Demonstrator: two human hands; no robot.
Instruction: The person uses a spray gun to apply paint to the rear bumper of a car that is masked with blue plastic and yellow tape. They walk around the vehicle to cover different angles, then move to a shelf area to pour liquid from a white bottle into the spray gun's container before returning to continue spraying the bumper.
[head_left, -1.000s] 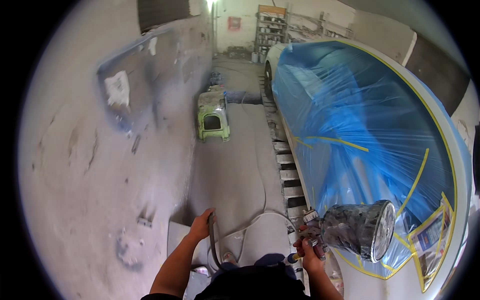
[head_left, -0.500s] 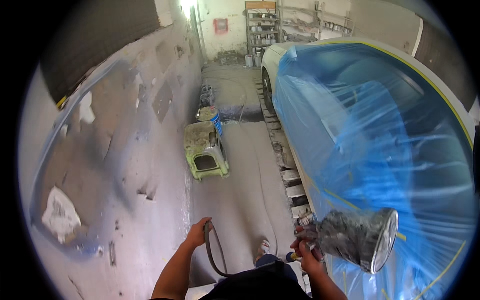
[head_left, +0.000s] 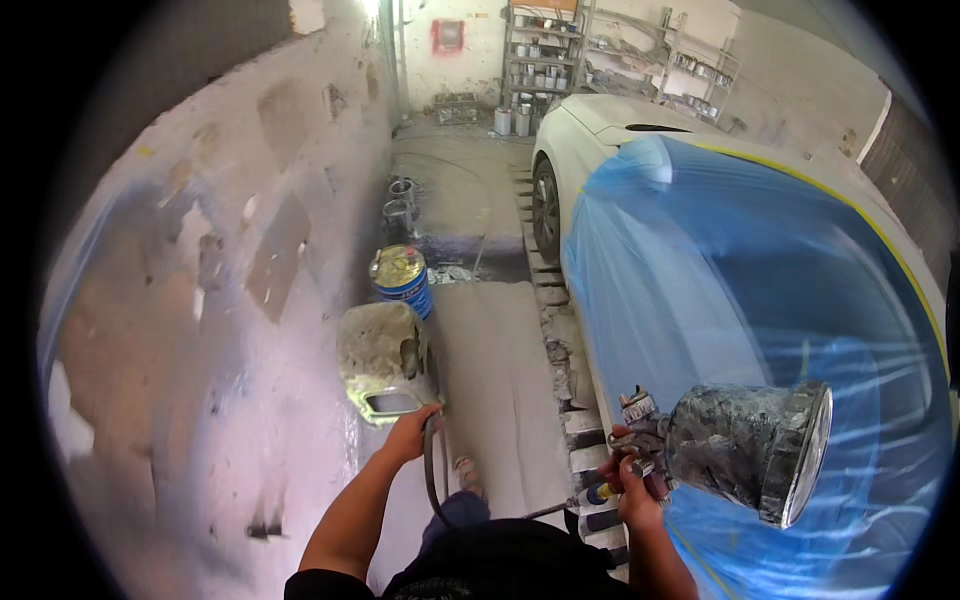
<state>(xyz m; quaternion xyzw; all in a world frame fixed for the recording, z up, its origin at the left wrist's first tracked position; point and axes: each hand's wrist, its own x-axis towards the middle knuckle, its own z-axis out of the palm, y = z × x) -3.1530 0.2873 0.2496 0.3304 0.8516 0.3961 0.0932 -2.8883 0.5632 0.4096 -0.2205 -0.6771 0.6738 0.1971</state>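
The paint-crusted grey spray gun with its large overspray-coated cup (head_left: 740,450) sits at the near right, gripped in your right hand (head_left: 632,490), fingers wrapped round the handle and the cup tipped on its side so its lid faces right toward the car. Your left hand (head_left: 410,432) is closed round the dark rubber air hose (head_left: 432,480), which loops down toward your body at the near centre. The white car draped in blue plastic masking film (head_left: 760,290) fills the right side, its yellow tape line (head_left: 860,205) running along the far edge of the film. To handle this well, keep your grip on the gun firm and bring the cup closer to upright, since a cup lying over like this could weep at the lid. Use your left hand to carry the hose slack out to the left, well clear of the film, so it cannot drag across the masked panel. Watch your footing: the grated floor channel (head_left: 560,330) runs just beside the car, and the paint-smeared can (head_left: 385,360) and blue bucket (head_left: 402,280) stand on the floor ahead to your left.
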